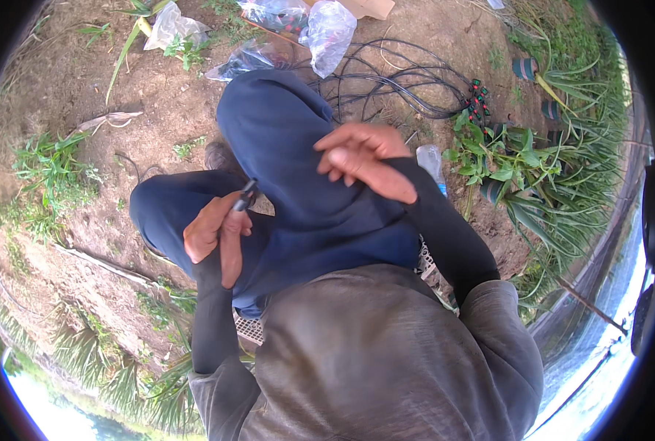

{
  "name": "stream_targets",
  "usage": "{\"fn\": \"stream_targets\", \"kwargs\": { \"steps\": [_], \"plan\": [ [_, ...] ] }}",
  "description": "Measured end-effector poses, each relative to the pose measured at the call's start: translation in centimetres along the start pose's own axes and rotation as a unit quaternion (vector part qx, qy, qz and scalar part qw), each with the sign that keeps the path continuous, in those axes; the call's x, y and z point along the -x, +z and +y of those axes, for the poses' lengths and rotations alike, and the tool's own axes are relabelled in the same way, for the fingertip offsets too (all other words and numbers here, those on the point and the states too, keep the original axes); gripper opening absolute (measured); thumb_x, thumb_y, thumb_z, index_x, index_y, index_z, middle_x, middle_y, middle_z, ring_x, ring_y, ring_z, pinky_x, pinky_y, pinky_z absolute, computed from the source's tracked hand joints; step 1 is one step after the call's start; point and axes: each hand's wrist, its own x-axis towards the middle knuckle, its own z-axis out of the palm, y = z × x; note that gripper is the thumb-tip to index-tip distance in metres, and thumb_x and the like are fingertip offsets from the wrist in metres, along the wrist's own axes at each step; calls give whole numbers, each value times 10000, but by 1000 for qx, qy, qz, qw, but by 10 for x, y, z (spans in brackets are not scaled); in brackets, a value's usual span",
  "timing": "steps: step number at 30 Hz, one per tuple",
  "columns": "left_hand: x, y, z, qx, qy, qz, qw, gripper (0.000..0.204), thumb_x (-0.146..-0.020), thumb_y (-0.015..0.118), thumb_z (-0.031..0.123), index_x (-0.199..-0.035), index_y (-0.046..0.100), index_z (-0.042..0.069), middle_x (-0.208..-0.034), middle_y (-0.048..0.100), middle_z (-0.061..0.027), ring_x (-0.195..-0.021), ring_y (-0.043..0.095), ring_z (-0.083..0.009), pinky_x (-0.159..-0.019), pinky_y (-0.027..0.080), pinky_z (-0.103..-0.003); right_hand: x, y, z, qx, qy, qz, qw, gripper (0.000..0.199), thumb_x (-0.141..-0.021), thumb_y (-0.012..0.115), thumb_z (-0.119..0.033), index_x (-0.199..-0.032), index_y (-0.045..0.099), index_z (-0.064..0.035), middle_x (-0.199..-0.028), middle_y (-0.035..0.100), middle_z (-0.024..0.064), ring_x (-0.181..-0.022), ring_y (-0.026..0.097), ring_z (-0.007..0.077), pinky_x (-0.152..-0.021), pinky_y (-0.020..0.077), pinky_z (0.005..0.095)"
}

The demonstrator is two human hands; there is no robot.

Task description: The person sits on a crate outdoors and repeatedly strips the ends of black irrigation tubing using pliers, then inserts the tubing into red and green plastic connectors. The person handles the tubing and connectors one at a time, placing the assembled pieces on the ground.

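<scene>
My left hand (221, 234) is closed around a short black tube-like piece (246, 195), which sticks out past the thumb and fingers above my left thigh. Its exact kind is too small to make out. Over my right thigh, my right hand (364, 160) hovers with its fingers loosely bent and apart. Nothing shows in it, though part of the palm side is hidden. The two hands are well apart, and dark sleeves cover both forearms.
Coiled black hoses (408, 79) lie on the soil ahead, ending near a cluster of red, green and black fittings (476, 99). Clear plastic bags (329, 37) are beyond my knee. A clear bottle (430, 160) lies right; spiky plants (563, 198) line that side. I sit on a perforated seat (248, 329).
</scene>
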Motion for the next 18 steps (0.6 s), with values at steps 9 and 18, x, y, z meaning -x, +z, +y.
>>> {"fn": "stream_targets", "kwargs": {
  "steps": [9,18],
  "plan": [
    [-34,10,-11,123,-124,56,983,319,-991,524,228,-1049,641,-63,-610,532,-39,-522,495,-95,-482,374,-211,4,-204,323,67,387,361,846,348,-807,711,-188,-1049,647,55,-848,667,151,-692,643,196,-521,503,336],
    [-62,0,8,165,-112,63,978,359,-1018,457,251,-1091,593,-72,-592,458,-43,-491,446,-117,-450,377,-224,1,-224,450,282,439,372,768,337,-722,707,-285,-850,704,27,-703,668,161,-694,680,256,-644,528,373]
  ]
}}
